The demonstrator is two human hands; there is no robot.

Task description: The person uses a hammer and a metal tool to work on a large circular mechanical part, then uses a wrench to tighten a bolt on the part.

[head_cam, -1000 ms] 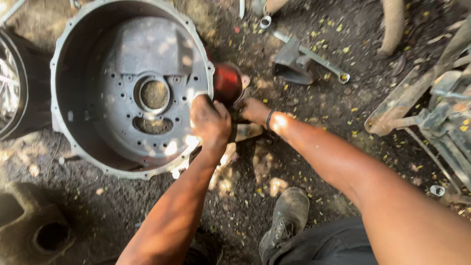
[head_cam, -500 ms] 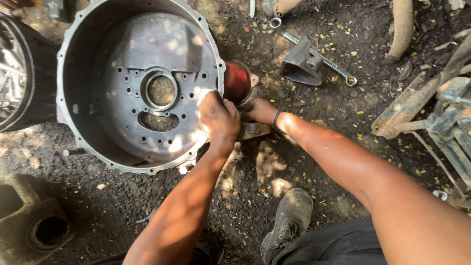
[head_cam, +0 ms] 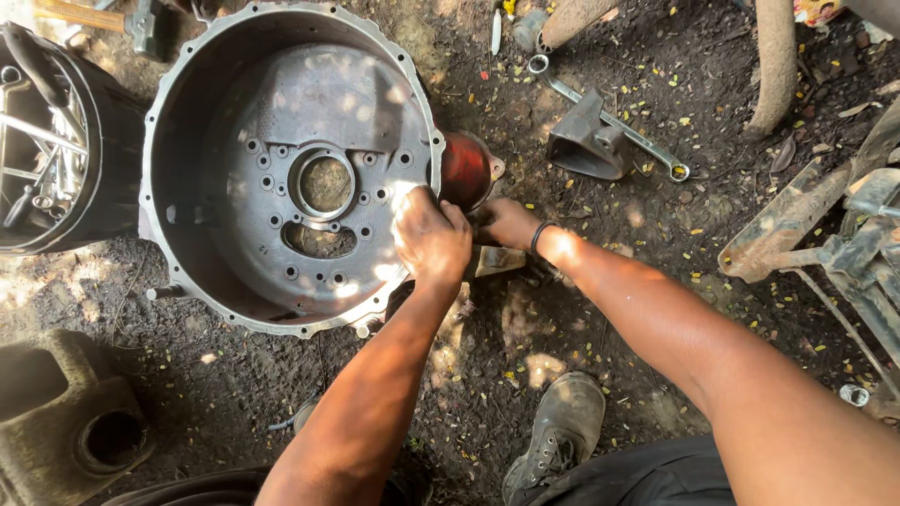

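Observation:
A large round grey metal housing (head_cam: 225,141) with a ring of bolt holes and a central hole lies on the dirt at the upper left. My left hand (head_cam: 429,234) rests fingers-down on its right rim, gripping the edge. Just right of the rim sits a red cylindrical part (head_cam: 465,169). My right hand (head_cam: 506,223) reaches under that red part, beside the housing, its fingers hidden behind my left hand. A dark band circles my right wrist. A flat metal piece (head_cam: 495,260) lies under both hands.
A ring spanner (head_cam: 609,120) and a dark metal bracket (head_cam: 586,142) lie on the ground at the upper right. A black tyre-like tub with tools (head_cam: 56,141) stands at the far left. A cast block (head_cam: 66,412) sits lower left, rusty metal frames (head_cam: 825,234) at right, my shoe (head_cam: 553,436) below.
The view has shifted slightly, so the housing and hands sit further right and lower in frame. Both hands stay at the housing's right rim.

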